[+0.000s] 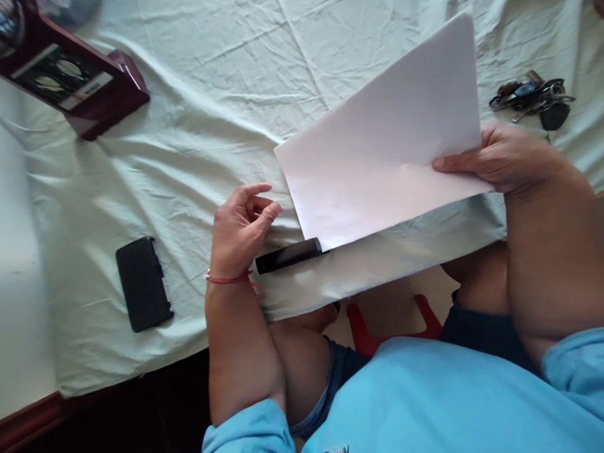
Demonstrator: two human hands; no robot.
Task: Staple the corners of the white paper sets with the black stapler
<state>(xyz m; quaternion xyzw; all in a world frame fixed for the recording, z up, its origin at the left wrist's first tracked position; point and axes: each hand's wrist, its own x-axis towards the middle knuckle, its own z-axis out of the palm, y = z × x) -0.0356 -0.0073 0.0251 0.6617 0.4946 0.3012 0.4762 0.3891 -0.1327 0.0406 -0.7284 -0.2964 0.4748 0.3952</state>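
One sheet of paper (383, 149) is lifted off the tabletop near its front edge, pinched at its right side by the right hand (499, 159). The left hand (239, 232) hovers empty, fingers loosely curled and apart, beside a black phone (288, 255) at that edge. No fold shows yet; the sheet looks blank. Keys (534, 99) lie toward the right edge, a case (143, 283) to the left.

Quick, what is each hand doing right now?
Left hand: open, fingers curled, holding nothing.
Right hand: closed on the white paper.
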